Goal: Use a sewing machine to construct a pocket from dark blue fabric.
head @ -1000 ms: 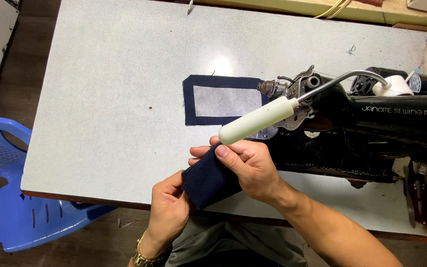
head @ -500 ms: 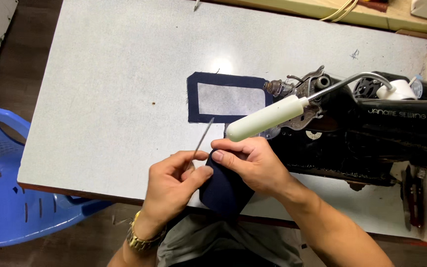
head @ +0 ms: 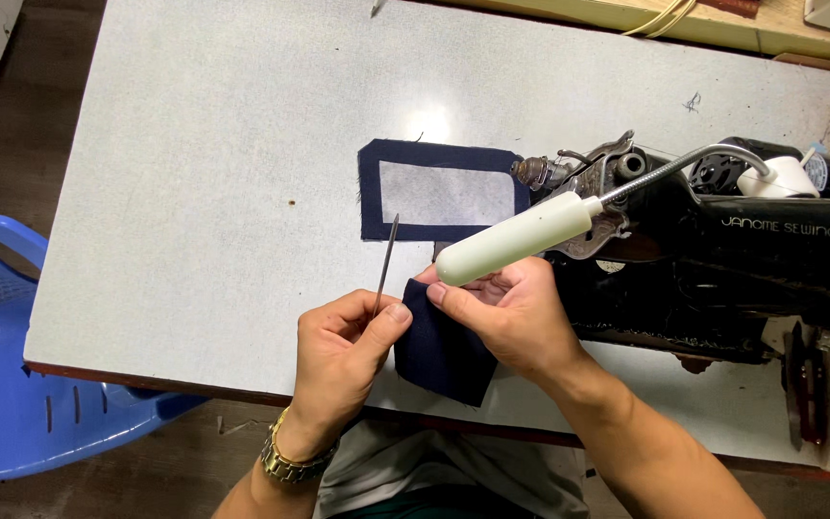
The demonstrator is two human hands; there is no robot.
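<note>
The left hand [head: 343,351] is pinching a thin metal tool [head: 386,259] between thumb and forefinger, its tip angling up over the grey counter [head: 194,192]; the right hand [head: 511,317] is gripping a folded navy fabric piece [head: 439,351] at the counter's near edge, thumb pressing its corner; working that corner well probably calls for a shallow tool angle and a firm pinch; beyond lies a navy fabric frame [head: 439,192] beside the black sewing machine [head: 722,259].
</note>
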